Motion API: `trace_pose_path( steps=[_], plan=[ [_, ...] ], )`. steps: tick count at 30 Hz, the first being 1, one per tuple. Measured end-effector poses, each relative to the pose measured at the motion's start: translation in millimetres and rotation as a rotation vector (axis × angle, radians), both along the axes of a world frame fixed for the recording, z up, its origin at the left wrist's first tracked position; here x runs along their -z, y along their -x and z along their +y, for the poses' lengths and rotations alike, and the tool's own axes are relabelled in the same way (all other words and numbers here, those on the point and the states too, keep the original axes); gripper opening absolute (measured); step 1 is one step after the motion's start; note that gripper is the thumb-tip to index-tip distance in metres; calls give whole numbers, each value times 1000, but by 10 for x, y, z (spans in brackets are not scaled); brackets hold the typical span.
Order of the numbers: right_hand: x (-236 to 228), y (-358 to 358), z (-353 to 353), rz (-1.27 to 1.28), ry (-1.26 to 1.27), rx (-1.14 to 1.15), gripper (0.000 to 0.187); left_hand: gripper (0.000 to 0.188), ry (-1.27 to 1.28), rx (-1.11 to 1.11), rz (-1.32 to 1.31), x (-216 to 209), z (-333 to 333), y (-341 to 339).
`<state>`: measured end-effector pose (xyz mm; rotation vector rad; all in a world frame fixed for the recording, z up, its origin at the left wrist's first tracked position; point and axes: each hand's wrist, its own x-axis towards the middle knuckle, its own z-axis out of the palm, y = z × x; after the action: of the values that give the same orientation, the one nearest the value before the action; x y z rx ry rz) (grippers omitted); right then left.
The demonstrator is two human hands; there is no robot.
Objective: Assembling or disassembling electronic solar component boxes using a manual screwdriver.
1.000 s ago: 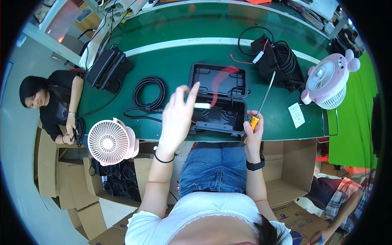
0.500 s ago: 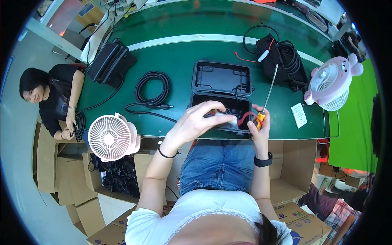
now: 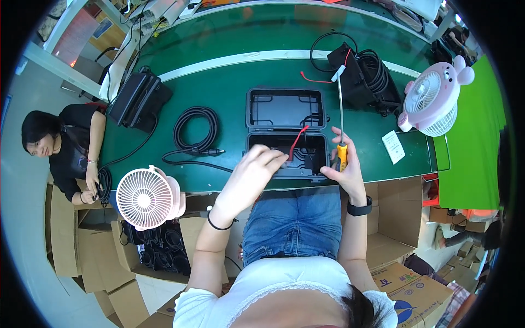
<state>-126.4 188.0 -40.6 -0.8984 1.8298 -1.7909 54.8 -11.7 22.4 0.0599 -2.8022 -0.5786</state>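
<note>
A black plastic case stands open on the green bench, its lid (image 3: 285,108) tipped back and its lower half (image 3: 266,140) toward me. Over the left side of that lower half is my left hand (image 3: 256,168), fingertips pinched on a red wire (image 3: 297,143) that sticks up out of the case. Whatever else those fingers cover is hidden. My right hand (image 3: 347,167) is closed around a screwdriver (image 3: 342,157) with a yellow and black handle, its long shaft pointing away from me. The thumb of this hand rests by the case's right front corner. Dark wires lie inside the case.
Left of the case lie a coiled black cable (image 3: 196,130), a pink fan (image 3: 145,198) and a second black case (image 3: 140,98). A person (image 3: 71,147) sits there handling cable. Rightward are another black case with cable (image 3: 358,76), a paper slip (image 3: 392,146) and a pink animal-shaped fan (image 3: 432,98).
My left hand has drawn back slightly, and the red wire now stands up from the case; the white piece by the fingers is out of sight. The screwdriver has turned more upright.
</note>
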Motion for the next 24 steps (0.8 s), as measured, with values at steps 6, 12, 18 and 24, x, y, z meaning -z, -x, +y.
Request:
trace_pose_path(
  steps=[6, 12, 18, 24],
  plan=[
    [-35, 290, -131, 32, 56, -46, 61, 29, -177, 143, 61, 7, -25, 134],
    [-70, 575, -598, 154, -163, 176, 34, 38, 71, 109, 75, 189, 64, 80],
    [-171, 630, -667, 78, -20, 41, 37, 50, 239, -60, -39, 289, 260, 0],
    [-479, 337, -517, 258, 92, 144, 33, 51, 226, -122, -45, 220, 202, 141]
  ],
)
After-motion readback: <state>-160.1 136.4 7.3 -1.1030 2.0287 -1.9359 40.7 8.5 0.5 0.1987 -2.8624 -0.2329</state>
